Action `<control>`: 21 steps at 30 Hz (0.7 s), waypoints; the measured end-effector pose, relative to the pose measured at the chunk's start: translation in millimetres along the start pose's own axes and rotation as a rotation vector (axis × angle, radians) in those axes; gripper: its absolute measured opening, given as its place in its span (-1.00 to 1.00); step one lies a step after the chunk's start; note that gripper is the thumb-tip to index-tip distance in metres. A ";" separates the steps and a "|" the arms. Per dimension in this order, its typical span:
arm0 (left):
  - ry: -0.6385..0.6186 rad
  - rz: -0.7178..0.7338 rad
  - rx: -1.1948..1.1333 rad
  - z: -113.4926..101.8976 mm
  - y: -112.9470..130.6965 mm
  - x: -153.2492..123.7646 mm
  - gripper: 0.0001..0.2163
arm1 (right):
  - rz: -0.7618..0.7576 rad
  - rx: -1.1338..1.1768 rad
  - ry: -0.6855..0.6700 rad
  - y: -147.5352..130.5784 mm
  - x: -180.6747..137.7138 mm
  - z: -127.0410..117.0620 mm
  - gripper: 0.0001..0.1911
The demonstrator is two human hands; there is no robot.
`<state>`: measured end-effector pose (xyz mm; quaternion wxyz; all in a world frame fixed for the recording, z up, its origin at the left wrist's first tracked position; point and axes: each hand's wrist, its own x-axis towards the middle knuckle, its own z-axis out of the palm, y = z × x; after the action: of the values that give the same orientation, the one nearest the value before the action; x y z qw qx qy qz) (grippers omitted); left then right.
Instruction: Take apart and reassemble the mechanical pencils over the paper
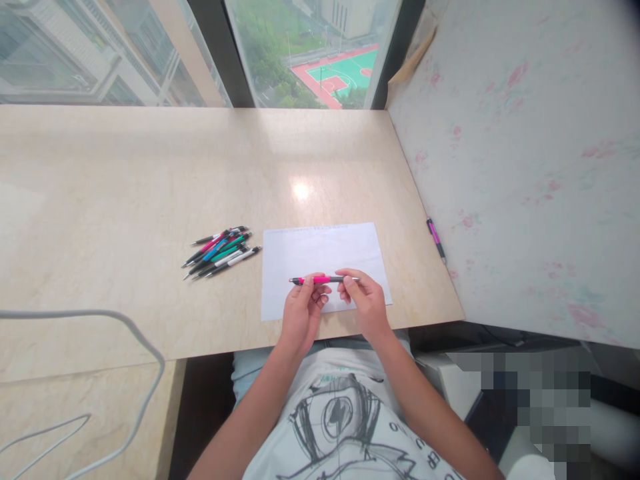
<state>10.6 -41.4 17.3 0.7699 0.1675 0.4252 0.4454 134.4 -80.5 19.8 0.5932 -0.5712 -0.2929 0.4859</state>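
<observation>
Both my hands hold one pink and black pen (323,279) level above a white sheet of paper (320,257). My left hand (301,312) is closed around the pink end of it. My right hand (363,301) pinches the dark end, whose tip points right. To the left of the sheet, a pile of several pens (220,251) in pink, blue, green and white lies on the beige marble table (150,180). A single pink and black pen (436,240) rests at the table's right edge against the wall.
A grey cable (125,327) loops over the table's near left part. A pale wall (525,167) with faint pink marks closes the right side. Windows (310,47) run along the far edge of the table.
</observation>
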 end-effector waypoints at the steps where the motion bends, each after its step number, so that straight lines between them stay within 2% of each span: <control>1: 0.000 0.012 0.016 -1.1 1.0 0.3 -0.70 | 0.006 -0.022 -0.005 0.3 1.3 -4.2 -0.66; 5: 0.000 0.081 0.106 -4.6 3.8 1.4 -0.68 | 0.030 -0.148 0.020 -0.4 6.8 -17.8 -0.60; 8: -0.005 0.099 0.157 -6.6 6.5 2.2 -0.68 | 0.074 -0.321 -0.074 -4.5 10.3 -25.1 -0.50; 10: -0.008 0.094 0.180 -8.5 9.0 2.9 -0.67 | 0.088 -0.392 -0.148 -7.8 11.5 -28.4 -0.53; 13: -0.005 0.085 0.194 -11.9 12.6 4.0 -0.68 | 0.065 -0.391 -0.206 -9.4 12.1 -30.2 -0.63; 16: 0.010 0.081 0.178 -13.4 14.3 4.3 -0.68 | 0.004 -0.402 -0.191 -6.3 12.5 -29.2 -0.76; 18: 0.014 0.076 0.171 -13.5 13.9 4.2 -0.68 | -0.022 -0.399 -0.160 -4.1 12.8 -28.4 -0.73; 21: 0.008 0.071 0.173 -13.1 11.8 3.8 -0.69 | 0.024 -0.375 -0.186 -4.4 12.8 -28.2 -0.65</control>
<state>-5.5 -33.4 15.2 0.7346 0.2464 0.4590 0.4347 165.4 -79.3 16.4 0.4410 -0.6279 -0.4250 0.4802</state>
